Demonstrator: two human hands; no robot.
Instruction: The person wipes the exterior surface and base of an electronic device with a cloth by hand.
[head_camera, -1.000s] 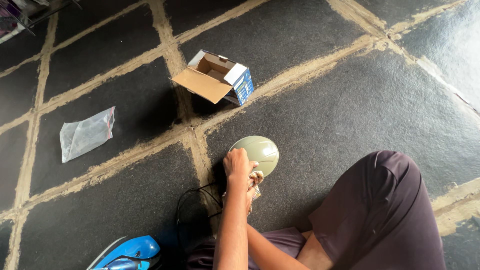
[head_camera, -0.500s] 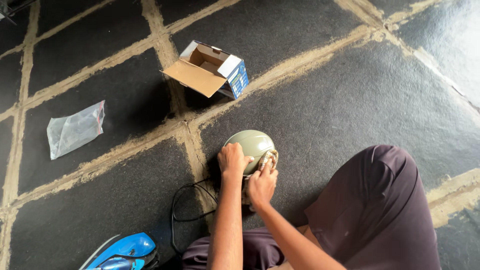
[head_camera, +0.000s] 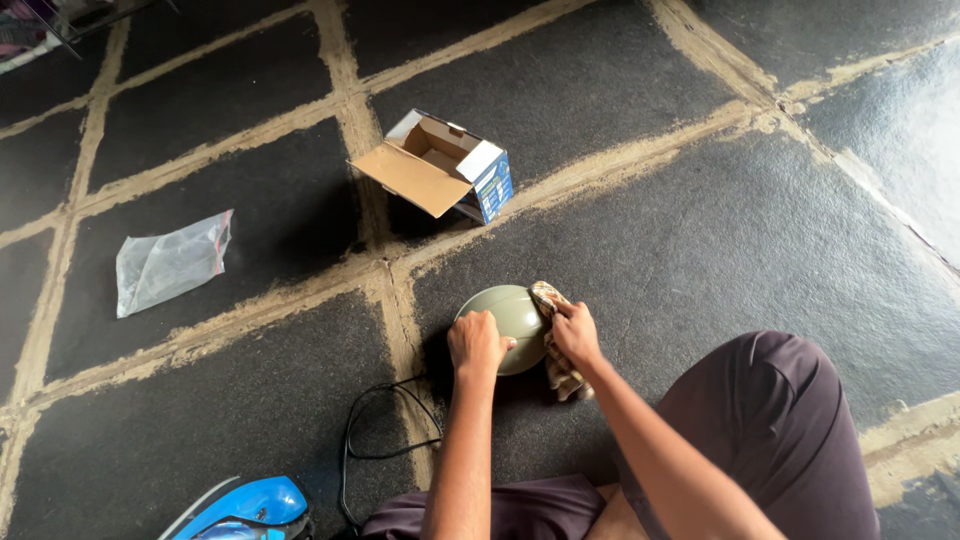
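The left hand (head_camera: 475, 342) is gripping the near-left side of the olive-green domed object (head_camera: 510, 312) sitting on the dark stone floor (head_camera: 700, 220). The right hand (head_camera: 575, 334) is pressing a patterned cloth (head_camera: 556, 345) against its right side. A black cord (head_camera: 385, 420) is lying just beside it.

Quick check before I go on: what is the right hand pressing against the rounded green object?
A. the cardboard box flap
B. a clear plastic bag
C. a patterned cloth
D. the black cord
C: the right hand holds a patterned cloth against the right side of the rounded green object, while the left hand steadies it from the near side.
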